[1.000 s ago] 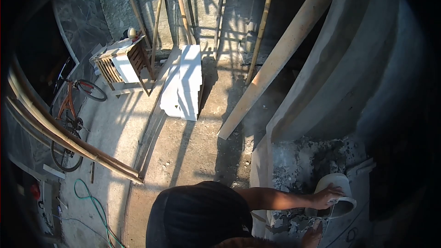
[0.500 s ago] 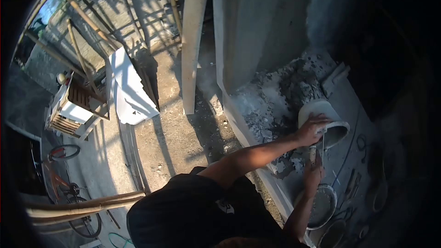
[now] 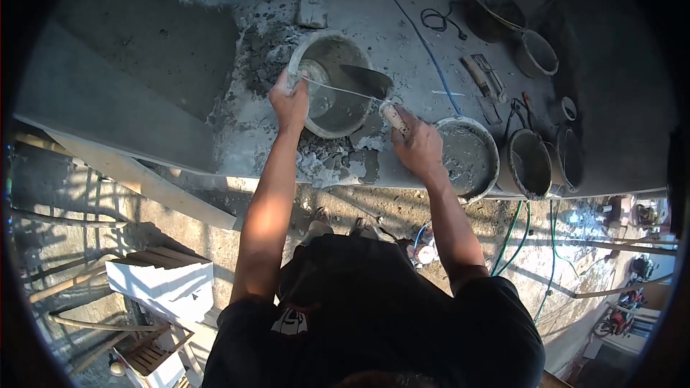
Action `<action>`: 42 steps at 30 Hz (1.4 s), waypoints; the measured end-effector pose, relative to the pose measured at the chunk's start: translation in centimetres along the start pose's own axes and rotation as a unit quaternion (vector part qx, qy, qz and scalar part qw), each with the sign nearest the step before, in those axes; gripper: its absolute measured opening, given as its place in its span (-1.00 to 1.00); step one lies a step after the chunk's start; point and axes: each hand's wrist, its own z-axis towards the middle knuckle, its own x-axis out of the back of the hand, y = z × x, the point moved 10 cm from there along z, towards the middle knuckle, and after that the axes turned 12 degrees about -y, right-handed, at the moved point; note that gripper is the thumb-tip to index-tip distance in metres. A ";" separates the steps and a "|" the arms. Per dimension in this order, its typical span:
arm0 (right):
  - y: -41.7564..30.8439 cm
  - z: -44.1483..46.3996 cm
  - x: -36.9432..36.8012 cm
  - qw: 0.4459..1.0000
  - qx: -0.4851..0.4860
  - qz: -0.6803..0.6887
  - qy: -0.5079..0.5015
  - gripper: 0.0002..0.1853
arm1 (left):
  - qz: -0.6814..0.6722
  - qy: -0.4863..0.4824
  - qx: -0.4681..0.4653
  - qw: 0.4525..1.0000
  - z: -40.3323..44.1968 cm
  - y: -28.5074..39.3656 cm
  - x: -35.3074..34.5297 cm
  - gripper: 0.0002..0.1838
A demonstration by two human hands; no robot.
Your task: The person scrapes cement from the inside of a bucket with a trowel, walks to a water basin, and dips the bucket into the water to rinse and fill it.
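My left hand [image 3: 290,103] grips the rim of a pale bucket [image 3: 348,128] at its left side; the bucket's mouth faces up toward me. A thin handle wire crosses the opening. In my right hand [image 3: 420,145] is the light handle of a trowel [image 3: 370,80], whose dark blade reaches into the bucket. Wet grey material coats the bucket's inside. Just right of my right hand stands a second bucket [image 3: 493,162] filled with grey mix.
More buckets [image 3: 530,165] stand at the right, others [image 3: 540,54] at the upper right. A float [image 3: 313,0] lies behind the bucket, a second tool [image 3: 484,77] on the right. A blue cable [image 3: 424,47] crosses the slab. White boards [image 3: 167,287] are lower left.
The view has swung right and down onto the slab. The bucket, tilted before, now shows its open mouth, and the trowel blade is visible inside it. More buckets have come into view.
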 end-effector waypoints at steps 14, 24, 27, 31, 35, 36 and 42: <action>3.7 -1.6 -1.2 0.999 -0.047 -0.004 -0.023 -0.54 | 0.349 -0.191 -0.254 0.882 -1.7 5.4 -5.2 -0.38; 4.6 -2.4 -3.7 0.998 -0.048 0.024 0.016 -0.51 | 0.405 -0.226 -0.305 0.832 -2.1 4.0 -6.1 -0.37; 4.2 -2.9 -3.7 0.997 -0.031 0.052 0.045 -0.50 | 0.402 -0.239 -0.334 0.819 -2.3 5.3 -6.2 -0.36; 3.6 -3.8 -4.4 0.996 0.001 0.046 0.072 -0.44 | 0.392 -0.245 -0.346 0.817 -1.7 5.3 -5.9 -0.33; 2.1 -4.6 -4.0 0.994 0.008 0.058 0.089 -0.48 | 0.386 -0.237 -0.354 0.818 -1.0 6.2 -5.5 -0.34; 1.8 -4.8 -4.0 0.994 0.004 0.057 0.091 -0.48 | 0.386 -0.231 -0.354 0.820 -0.8 6.3 -5.3 -0.35; 1.2 -4.8 -5.3 0.994 -0.017 0.026 0.105 -0.40 | 0.383 -0.225 -0.364 0.819 0.2 6.3 -4.8 -0.37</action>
